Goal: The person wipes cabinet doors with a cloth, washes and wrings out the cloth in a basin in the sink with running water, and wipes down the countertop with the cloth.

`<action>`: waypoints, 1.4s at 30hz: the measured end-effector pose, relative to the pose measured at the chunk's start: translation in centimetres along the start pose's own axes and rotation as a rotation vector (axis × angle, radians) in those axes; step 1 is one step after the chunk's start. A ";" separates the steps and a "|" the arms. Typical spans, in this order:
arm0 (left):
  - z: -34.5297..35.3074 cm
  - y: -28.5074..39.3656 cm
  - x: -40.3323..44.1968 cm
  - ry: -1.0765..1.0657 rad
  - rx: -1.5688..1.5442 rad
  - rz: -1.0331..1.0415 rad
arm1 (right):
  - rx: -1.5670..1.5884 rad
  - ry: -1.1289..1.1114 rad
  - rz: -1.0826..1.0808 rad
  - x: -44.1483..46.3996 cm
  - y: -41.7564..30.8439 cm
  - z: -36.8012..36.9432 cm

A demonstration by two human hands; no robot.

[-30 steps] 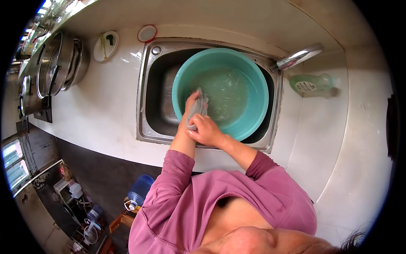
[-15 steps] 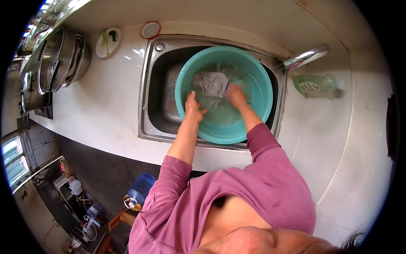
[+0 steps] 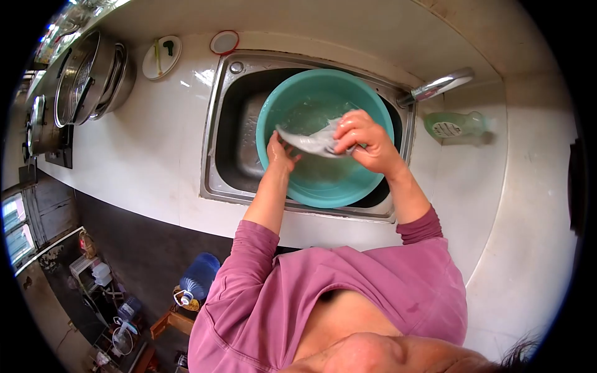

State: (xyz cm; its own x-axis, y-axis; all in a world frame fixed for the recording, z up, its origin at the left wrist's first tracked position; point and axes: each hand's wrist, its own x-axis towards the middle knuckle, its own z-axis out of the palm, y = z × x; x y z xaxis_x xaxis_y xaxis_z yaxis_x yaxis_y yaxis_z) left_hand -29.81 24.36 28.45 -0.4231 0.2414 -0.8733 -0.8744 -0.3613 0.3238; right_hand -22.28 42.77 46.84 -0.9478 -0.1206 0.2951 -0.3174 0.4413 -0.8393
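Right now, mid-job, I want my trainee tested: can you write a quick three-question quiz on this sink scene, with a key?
1. Which hand has its fingers closed around the crumpled light-grey fabric cloth: A) left, B) right, C) neither?

2. True or false: the round turquoise plastic basin sits inside the rectangular stainless-steel sink.

3. Fill in: the small round disc on the counter behind the sink has a ____ rim.

Key:
1. B, the right hand.
2. True.
3. Red.
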 end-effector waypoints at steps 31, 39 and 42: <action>4.7 4.7 -7.5 -0.709 1.170 0.102 | 1.473 0.573 1.069 -6.3 13.3 8.5; 2.0 2.5 -0.4 -0.036 1.481 0.816 | 0.579 0.662 1.127 -7.4 17.5 7.5; 1.9 0.4 0.4 0.110 1.047 0.495 | 0.172 0.541 1.022 -9.1 21.3 11.1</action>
State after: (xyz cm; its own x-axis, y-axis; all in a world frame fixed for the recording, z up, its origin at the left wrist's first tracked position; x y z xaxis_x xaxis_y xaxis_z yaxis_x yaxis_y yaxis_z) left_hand -30.79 26.00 28.92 -0.7953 0.1839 -0.5777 -0.4099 0.5390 0.7359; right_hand -20.75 43.40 21.18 -0.6415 0.6337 -0.4323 0.5470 -0.0173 -0.8370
